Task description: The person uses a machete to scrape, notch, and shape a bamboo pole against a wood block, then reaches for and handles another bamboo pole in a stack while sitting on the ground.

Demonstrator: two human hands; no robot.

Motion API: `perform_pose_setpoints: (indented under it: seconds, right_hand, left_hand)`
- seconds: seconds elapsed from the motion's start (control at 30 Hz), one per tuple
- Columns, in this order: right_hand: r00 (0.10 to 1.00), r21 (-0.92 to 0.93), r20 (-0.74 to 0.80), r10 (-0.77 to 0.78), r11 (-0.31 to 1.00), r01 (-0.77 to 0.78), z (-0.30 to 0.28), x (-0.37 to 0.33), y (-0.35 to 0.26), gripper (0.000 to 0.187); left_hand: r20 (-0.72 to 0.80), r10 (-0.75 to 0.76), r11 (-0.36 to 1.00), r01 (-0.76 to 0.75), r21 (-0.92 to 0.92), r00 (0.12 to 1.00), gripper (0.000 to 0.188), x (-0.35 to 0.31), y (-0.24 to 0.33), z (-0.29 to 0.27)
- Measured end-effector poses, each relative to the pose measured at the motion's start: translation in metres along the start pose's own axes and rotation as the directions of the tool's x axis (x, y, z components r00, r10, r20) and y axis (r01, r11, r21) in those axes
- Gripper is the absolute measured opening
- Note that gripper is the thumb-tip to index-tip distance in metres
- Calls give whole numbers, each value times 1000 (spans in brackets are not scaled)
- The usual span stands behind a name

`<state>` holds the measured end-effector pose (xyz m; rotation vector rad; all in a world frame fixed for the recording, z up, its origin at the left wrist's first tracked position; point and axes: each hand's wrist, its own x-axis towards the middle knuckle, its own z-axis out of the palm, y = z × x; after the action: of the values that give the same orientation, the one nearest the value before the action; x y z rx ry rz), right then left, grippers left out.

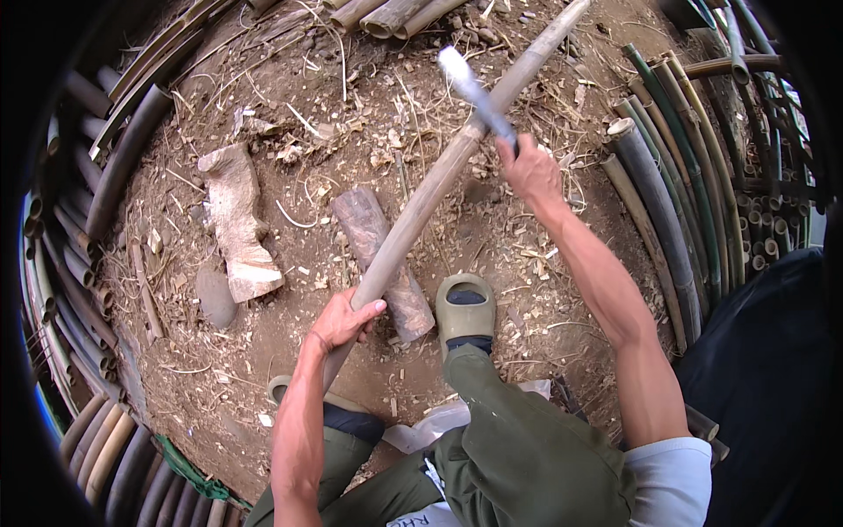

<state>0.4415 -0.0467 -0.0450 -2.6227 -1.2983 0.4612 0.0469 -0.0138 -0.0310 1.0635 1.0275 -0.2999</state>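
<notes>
A long bamboo pole (pixel 430 180) runs slantwise from between my legs to the far right and crosses over a short brown log (pixel 358 215) on the ground. Near its lower end, my left hand (pixel 344 321) is wrapped round it, thumb on top. My right hand (pixel 534 174) grips the handle of a knife (pixel 479 97) with a broad, shiny blade, slightly blurred. In this view the blade overlaps the pole at a joint; whether it touches cannot be told. The part of the handle inside my fist is hidden.
Chips and shavings litter the dirt. A pale, rough-cut wood block (pixel 235 206) and a rounded stone (pixel 216 299) lie left of the log. Bamboo poles line the left (pixel 132 162) and right (pixel 654 171) sides. My clog-shod foot (pixel 465 329) stands beside the log.
</notes>
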Motion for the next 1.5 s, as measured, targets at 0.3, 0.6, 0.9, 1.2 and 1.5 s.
perform_pose_setpoints:
  seconds: [0.3,0.6,0.9,1.2,1.5]
  right_hand:
    - [988,62,-154,-26,997,36,15,6,23,54]
    - [996,157,55,67,985,-75,-12,9,0,53]
    - [981,-37,-120,-154,988,151,9,0,13,57]
    - [987,-8,6,-162,987,162,4,-3,3,53]
    - [946,25,155,-286,958,285,14,-21,-21,59]
  left_hand:
    - [-422,608,604,-48,795,672,58,-16,-12,51]
    - [-515,330,695,166,700,791,40,-18,-7,48]
    - [-425,104,764,202,613,899,48,-24,-5,37]
    - [-311,71,884,84,460,948,52,-24,-4,19]
    - [-216,37,957,28,290,976,54,-2,-14,3]
